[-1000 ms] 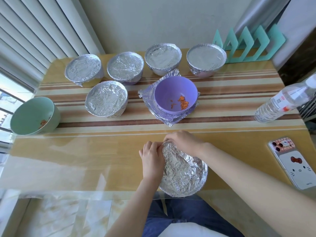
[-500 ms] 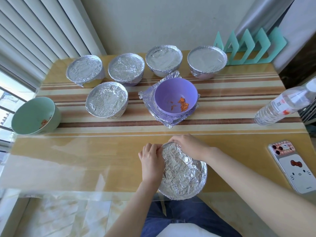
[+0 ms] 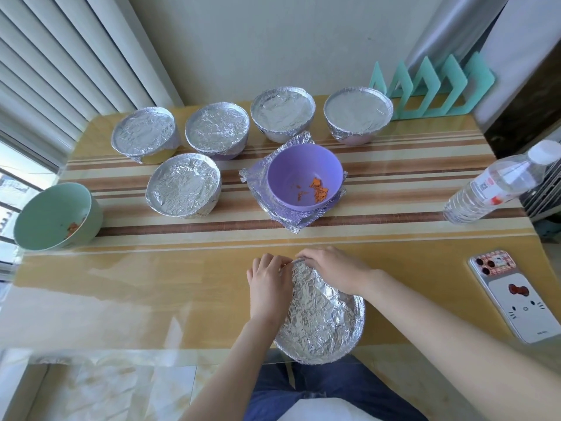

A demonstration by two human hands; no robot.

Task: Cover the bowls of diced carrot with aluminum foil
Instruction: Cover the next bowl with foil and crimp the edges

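So the person has both hands on a foil-covered bowl (image 3: 320,317) right at the near edge of the surface (image 3: 151,287), basically over their lap. The left hand (image 3: 268,287) is pressed flat against the bowl's left side, fingers curled onto the foil at the far-left rim. The right hand (image 3: 329,268) comes in from the right and covers the far rim, grip closed down on the foil edge there. The two sets of fingertips almost meet at the far rim. The foil top is really crinkled and faces up, tipped a bit toward the camera. From this angle the bowl looks like an oval stretched away from the person, but with a wide lens that's hard to trust.

Further back, a purple bowl (image 3: 305,177) sits open side up on a loose foil sheet (image 3: 258,189), with a few bits of diced carrot (image 3: 318,191) in the bottom, not covered yet. A green bowl (image 3: 56,215) at the left edge is also uncovered and tilted so its opening faces right, with some carrot inside.

Five more bowls are already wrapped: four in a row at the back (image 3: 145,135) (image 3: 217,127) (image 3: 282,112) (image 3: 358,112) and one in front of them (image 3: 183,183), left of the purple one.

On the right there's a water bottle (image 3: 498,183) lying tilted with its cap pointing far-right, and a phone (image 3: 516,296) face down near the right edge.
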